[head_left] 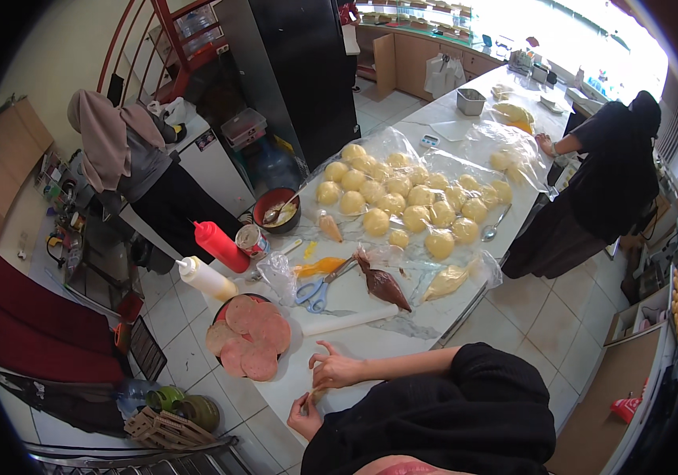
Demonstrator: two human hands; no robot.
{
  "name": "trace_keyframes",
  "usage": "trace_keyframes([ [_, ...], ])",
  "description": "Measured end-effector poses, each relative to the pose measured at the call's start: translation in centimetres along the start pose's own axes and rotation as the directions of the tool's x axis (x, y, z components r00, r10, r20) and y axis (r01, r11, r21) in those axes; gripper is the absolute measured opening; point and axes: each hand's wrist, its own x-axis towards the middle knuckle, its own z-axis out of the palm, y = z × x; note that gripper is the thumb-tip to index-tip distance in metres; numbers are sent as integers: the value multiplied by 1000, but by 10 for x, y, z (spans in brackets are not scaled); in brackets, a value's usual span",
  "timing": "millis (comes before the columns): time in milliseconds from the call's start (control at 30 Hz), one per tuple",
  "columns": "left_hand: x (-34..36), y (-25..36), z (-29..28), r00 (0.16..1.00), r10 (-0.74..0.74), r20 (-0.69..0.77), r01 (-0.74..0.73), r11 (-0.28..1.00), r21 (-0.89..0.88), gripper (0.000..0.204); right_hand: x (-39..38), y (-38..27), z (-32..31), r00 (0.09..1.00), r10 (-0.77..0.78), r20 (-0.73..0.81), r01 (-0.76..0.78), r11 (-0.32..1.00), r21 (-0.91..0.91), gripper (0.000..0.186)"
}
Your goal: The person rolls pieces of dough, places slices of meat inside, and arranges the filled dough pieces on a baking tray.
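At the near edge of the white table (295, 388), my left hand (304, 416) and my right hand (336, 370) are close together. Their fingertips pinch at a small pale-brown piece (318, 393), too covered to name. My right hand has bent fingers, one of them raised. Left of them sits a dark plate (217, 315) covered with round pink meat slices (256, 336). A white rolling pin (351, 321) lies just beyond my hands. Past it are blue-handled scissors (313, 298), a piping bag of brown filling (384, 286) and a piping bag of pale filling (443, 282).
Many dough balls (390, 203) rest under plastic sheets mid-table. At the left edge stand a red squeeze bottle (220, 245), a white squeeze bottle (203, 277), a can (252, 241) and a bowl (279, 226). Co-workers stand at the right (604, 174) and left (145, 158).
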Motion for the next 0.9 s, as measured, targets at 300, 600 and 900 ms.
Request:
trace_keyframes([
  [300,2,-15,8,990,-142,18,142,960,-240,20,0,1,4,978,-27,-206,24,1000,-17,10],
  [600,7,-3,6,996,19,90,-11,996,-86,17,-1,3,0,991,7,-135,-1,999,43,11],
  [900,11,15,7,993,93,75,-84,989,-121,15,2,6,-4,1000,21,-5,-21,1000,17,12],
])
